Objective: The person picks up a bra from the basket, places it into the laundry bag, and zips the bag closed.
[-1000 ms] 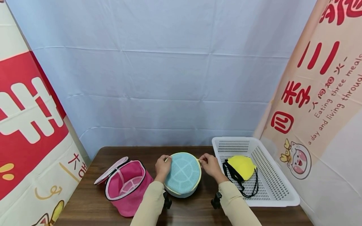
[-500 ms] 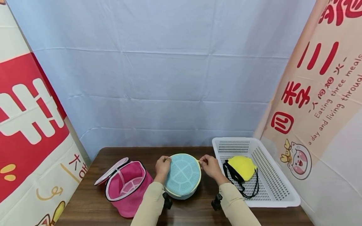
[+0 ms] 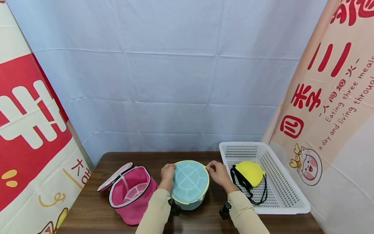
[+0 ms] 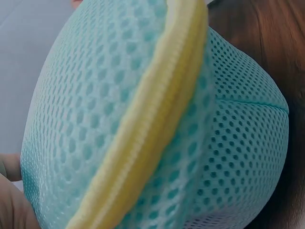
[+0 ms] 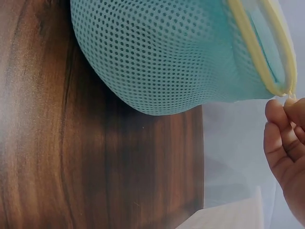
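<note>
A round light-blue mesh laundry bag (image 3: pixel 190 182) with a yellow zipper (image 4: pixel 147 124) round its lid sits at the middle of the table. My left hand (image 3: pixel 168 175) grips the bag's left upper edge; in the left wrist view only part of its thumb and fingers (image 4: pixel 16 210) shows. At the bag's right side my right hand (image 3: pixel 218 173) pinches the zipper pull (image 5: pixel 289 98) between thumb and forefinger. The right wrist view shows a gap between the two yellow zipper edges, narrowing to a point at the pull.
To the left, a pink laundry bag (image 3: pixel 149 201) stands with its lid folded back. A white perforated basket (image 3: pixel 287 198) at the right holds a yellow pouch (image 3: pixel 252 174) with black cords. A pale curtain (image 3: pixel 175 123) hangs behind the wooden table (image 3: pixel 84 208).
The blue bag has shifted slightly toward the person and to the right. My left fingers now lie less over the lid. The right hand keeps its pinch at nearly the same spot.
</note>
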A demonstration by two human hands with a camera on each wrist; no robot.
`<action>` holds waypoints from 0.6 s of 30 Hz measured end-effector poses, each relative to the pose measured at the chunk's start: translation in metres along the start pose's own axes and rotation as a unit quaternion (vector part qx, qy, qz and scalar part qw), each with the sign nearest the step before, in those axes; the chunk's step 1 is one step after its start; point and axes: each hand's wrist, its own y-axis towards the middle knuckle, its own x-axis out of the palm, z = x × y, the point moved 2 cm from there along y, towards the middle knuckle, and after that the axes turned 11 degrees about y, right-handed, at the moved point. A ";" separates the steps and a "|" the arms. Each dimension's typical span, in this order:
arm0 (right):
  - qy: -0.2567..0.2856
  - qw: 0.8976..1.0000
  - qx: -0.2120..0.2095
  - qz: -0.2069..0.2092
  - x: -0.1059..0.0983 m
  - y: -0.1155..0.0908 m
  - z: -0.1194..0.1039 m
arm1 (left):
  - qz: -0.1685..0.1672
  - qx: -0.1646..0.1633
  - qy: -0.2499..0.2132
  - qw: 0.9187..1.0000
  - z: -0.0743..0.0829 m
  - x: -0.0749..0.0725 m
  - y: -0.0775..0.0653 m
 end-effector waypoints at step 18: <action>0.005 1.000 0.006 -0.005 -0.004 -0.008 -0.004 | 0.088 -0.048 -0.091 0.991 0.000 -0.004 -0.008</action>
